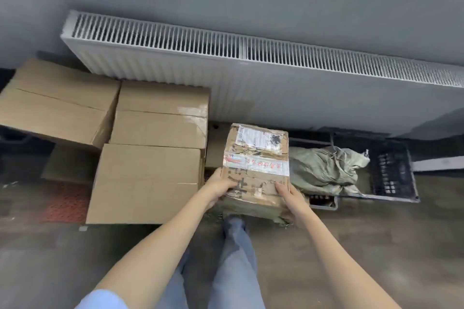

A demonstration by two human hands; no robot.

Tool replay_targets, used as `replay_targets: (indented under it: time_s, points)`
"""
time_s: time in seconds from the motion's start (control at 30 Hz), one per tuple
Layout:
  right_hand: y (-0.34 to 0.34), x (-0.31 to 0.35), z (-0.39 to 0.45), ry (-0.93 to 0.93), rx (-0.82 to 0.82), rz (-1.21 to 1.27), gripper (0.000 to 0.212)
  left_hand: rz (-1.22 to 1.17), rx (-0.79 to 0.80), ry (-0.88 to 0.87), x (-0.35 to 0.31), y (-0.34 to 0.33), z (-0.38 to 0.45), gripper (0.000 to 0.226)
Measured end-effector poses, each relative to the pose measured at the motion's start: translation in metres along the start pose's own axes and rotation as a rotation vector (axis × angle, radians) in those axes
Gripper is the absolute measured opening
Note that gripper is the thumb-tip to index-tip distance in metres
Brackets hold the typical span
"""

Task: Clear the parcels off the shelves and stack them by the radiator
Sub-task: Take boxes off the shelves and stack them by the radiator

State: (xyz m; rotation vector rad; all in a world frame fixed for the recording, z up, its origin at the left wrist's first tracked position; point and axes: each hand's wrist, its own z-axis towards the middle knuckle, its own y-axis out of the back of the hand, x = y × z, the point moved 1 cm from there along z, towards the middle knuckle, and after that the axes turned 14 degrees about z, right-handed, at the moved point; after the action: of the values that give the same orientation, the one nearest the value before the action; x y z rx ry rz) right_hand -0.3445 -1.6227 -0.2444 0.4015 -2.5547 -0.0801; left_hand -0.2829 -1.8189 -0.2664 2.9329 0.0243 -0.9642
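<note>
- I see the parcel (256,170), a worn, taped carton with a white label on top, held low over the floor (351,246) in front of the radiator (251,78).
- My left hand (221,189) grips its near left corner, thumb on top, fingers curled under.
- My right hand (291,198) grips the near right corner the same way.
- Just left of the parcel stand three plain boxes (148,183), packed close together; two touch the radiator's front.
- To the right, a grey-green sack (324,170) lies in a dark crate (391,170) beside the parcel.
- Below the parcel I see my legs in light blue trousers (233,271).
</note>
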Motion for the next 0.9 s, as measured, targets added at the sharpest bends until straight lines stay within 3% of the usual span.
replay_targets:
  time_s: [0.2,0.53,0.73,0.83,0.9]
  points:
    - [-0.031,0.013,0.129,-0.012,0.139,0.040,0.044,-0.138,-0.298,0.015,0.000,0.007,0.087,0.073]
    - [-0.050,0.010,0.285,-0.041,0.195,0.200,0.035,0.005,-0.466,0.016,-0.004,0.000,0.195,0.073]
    - [-0.056,-0.004,0.337,-0.085,0.130,0.158,0.037,0.226,-0.533,0.025,0.010,-0.011,0.237,0.077]
    - [-0.047,-0.019,0.353,-0.212,0.136,0.060,0.034,0.240,-0.524,0.018,0.021,-0.033,0.252,0.079]
    - [-0.045,-0.026,0.356,-0.201,0.118,-0.006,0.035,0.195,-0.538,0.038,0.024,-0.036,0.262,0.081]
